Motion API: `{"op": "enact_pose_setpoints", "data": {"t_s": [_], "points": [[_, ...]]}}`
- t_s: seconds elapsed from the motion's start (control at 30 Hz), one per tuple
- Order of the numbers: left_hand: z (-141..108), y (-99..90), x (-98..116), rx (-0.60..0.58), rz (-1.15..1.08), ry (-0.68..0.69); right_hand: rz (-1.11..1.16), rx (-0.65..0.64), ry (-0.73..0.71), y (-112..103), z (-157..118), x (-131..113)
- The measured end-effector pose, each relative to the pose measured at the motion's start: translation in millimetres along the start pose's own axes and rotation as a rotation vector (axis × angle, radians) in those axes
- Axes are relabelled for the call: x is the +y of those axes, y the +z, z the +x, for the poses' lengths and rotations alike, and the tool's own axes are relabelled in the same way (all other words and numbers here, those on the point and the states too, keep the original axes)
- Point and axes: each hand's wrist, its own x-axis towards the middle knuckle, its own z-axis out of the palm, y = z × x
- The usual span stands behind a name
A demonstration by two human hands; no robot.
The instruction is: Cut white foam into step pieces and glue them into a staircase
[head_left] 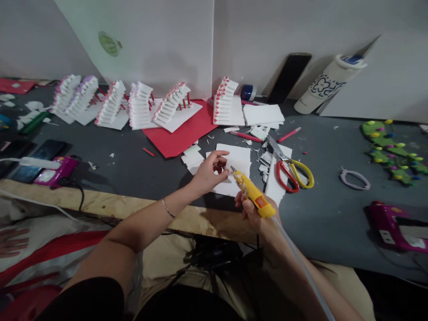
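One purple power strip (pixel 50 171) is placed at the far left, next to a phone (pixel 43 156). Five small white staircases (pixel 140 107) are lined up along the back of the desk (pixel 326 183); the fifth is set on a red sheet (pixel 170 146). The left hand (pixel 211 171) is held over a white board (pixel 240 156); thumb and forefinger are spread apart, and whether anything is gripped by the curled fingers cannot be told. A sixth staircase (pixel 223 104) is positioned behind the board. A yellow glue gun (pixel 252 191) is clasped in the right hand (pixel 257 218), its nozzle pointed over the board, near the left thumb. Scissors (pixel 284 165) are laid to its right, on a white strip (pixel 276 191). A bottle (pixel 324 87) is stood behind, tilted in view.
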Motion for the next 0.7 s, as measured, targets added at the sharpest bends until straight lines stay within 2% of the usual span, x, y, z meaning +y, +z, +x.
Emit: {"op": "enact_pose_setpoints", "data": {"t_s": [0.3,0.7], "points": [[0.3,0.2,-1.9,-0.031,-0.011,0.012,-0.036,-0.009,0.038,0.5,1.6,-5.9],[-0.2,0.3,-4.3,-0.040,-0.006,0.022,-0.055,0.007,0.026,2.0,2.2,-0.8]]}}
